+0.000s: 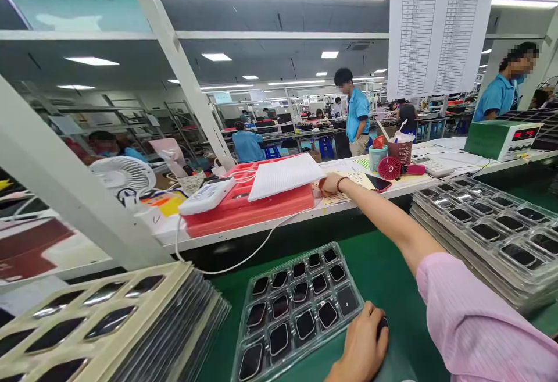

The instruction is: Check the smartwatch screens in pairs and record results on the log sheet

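Note:
My left hand point(364, 338) is closed around a small black piece point(382, 325), probably a smartwatch body, mostly covered by the fingers. It is at the lower right corner of a clear plastic tray point(296, 352) on the green mat. Rows of black square smartwatch bodies point(305, 325) with rounded metal rims lie in its pockets; the pocket nearest the hand looks different, with a dull dark surface. My right arm, in a pink sleeve, stretches to the shelf. There my right hand point(330, 184) has bent fingers beside the red foam box point(279, 202); what they grip is unclear.
Stacked trays of watches stand at left point(143, 324) and right point(483, 225). White papers point(285, 175) and a white device point(207, 196) lie on the red box; a white cable hangs down. The shelf holds a phone point(378, 182), pink fan point(390, 168), cups and a green meter point(501, 139). Co-workers are beyond.

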{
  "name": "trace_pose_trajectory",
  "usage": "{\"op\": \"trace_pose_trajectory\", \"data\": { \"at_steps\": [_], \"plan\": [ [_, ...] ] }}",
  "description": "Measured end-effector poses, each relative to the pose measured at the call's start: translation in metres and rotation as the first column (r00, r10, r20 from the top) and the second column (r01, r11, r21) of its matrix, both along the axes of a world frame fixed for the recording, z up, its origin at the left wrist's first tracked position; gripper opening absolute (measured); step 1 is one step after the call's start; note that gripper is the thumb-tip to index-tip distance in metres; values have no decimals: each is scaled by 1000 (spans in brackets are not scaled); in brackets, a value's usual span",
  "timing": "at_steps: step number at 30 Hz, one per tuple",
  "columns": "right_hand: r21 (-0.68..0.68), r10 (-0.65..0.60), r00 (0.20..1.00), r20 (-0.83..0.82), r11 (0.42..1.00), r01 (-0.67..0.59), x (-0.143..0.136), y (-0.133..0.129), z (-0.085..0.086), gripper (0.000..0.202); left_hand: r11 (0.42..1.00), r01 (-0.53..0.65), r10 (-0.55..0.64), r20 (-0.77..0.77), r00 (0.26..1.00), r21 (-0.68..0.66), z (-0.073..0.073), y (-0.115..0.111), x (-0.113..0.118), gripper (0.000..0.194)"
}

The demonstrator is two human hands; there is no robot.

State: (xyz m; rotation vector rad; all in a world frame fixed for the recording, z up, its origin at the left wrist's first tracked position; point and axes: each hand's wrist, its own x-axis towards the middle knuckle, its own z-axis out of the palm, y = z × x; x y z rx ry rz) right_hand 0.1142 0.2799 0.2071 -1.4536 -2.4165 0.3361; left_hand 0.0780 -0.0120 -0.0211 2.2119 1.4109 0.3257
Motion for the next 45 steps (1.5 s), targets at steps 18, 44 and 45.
{"op": "trace_pose_trajectory", "data": {
  "at_steps": [18,44,45],
  "plan": [
    [194,119,968,222,967,-164,79,-27,-11,41,997,41,-38,-56,998,59,1,4,5,30],
    [452,41,947,-317,885,113,159,-169,-114,20,992,60,-19,-341,940,110,17,-22,-9,39],
    [390,18,954,-301,915,106,162,-175,-128,22,991,49,-4,-343,939,122,15,-25,-14,40]
  ]
}}
